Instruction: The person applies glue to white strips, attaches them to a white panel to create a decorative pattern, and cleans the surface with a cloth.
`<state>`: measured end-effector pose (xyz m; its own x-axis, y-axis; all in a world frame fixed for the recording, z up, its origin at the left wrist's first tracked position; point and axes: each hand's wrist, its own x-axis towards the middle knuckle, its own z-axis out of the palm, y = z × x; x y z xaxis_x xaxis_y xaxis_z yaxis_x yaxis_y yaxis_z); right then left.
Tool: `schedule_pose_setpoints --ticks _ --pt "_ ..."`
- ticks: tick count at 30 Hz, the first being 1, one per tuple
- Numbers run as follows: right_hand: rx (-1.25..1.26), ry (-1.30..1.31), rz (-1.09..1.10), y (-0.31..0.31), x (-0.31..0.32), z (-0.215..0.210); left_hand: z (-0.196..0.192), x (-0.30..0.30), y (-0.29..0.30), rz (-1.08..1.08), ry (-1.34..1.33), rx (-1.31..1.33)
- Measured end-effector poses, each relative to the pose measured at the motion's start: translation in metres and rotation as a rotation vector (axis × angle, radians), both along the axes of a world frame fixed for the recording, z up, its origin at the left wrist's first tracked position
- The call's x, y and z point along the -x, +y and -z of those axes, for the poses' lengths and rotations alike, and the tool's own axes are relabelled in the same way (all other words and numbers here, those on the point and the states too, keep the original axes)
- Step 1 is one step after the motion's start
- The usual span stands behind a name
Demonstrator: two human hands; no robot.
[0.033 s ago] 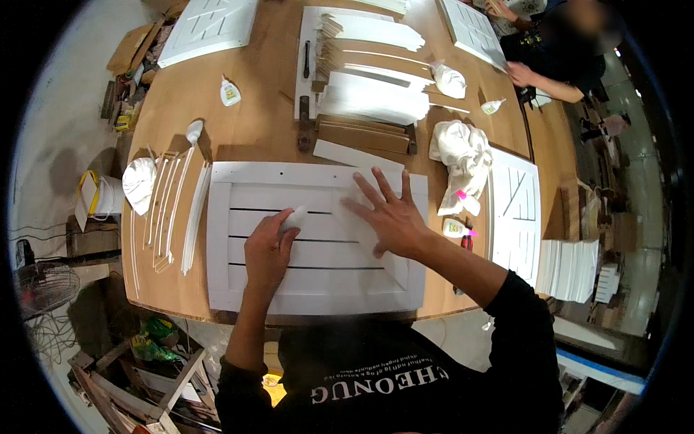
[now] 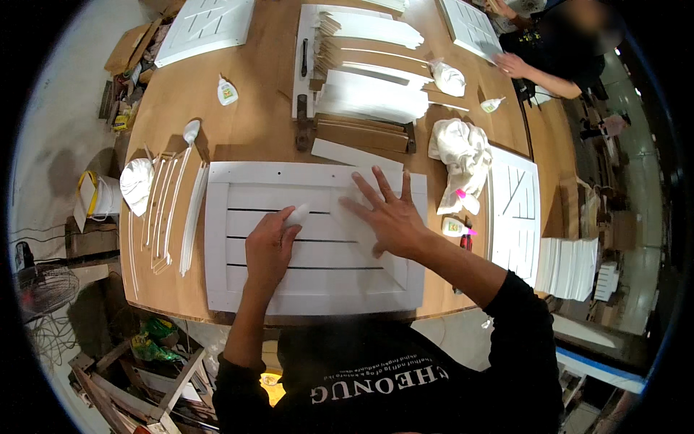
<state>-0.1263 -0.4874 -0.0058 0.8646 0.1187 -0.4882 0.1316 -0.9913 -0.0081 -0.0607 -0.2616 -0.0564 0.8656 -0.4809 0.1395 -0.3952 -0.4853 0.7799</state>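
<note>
While left fingers [image 2: 273, 219] grip something white [image 2: 298, 215], right fingers [image 2: 385, 186] splayed, 2 pink-tipped bottles [image 2: 453, 228], contents hidden

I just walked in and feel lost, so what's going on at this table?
The person's left hand holds a small white item, its kind unclear, over a white grooved panel lying on the wooden table. The right hand is spread open over the panel's right part. At upper right, a co-worker's hand is by another white panel.

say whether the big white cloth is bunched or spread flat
Bunched: the cloth lies heaped in deep, crumpled folds on the table, right of the panel.
</note>
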Motion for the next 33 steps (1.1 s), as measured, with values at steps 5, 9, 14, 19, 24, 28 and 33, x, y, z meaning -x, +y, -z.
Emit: schedule_pose_setpoints --ticks 5,9,14,19,24,28,33 --pt "-0.029 0.076 0.103 -0.004 -0.002 0.000 0.004 -0.013 -0.017 0.087 -0.106 -0.150" --pt "-0.083 0.074 0.141 -0.009 -0.001 0.006 0.001 -0.016 -0.024 0.094 -0.048 -0.250" --pt "-0.108 0.051 0.135 -0.010 -0.001 0.008 0.001 -0.019 -0.034 0.125 -0.080 -0.254" --pt "-0.106 0.069 0.128 -0.010 -0.003 0.007 -0.004 -0.018 -0.037 0.145 -0.167 -0.300" --pt "-0.088 0.108 0.146 -0.005 -0.006 -0.003 -0.003 -0.024 -0.043 0.156 -0.204 -0.332" --pt "-0.082 0.110 0.140 -0.006 -0.006 -0.004 -0.016 -0.014 -0.034 0.210 -0.083 -0.397" --pt "-0.070 0.124 0.136 -0.002 -0.008 -0.003 -0.008 -0.023 -0.041 0.175 -0.170 -0.373"
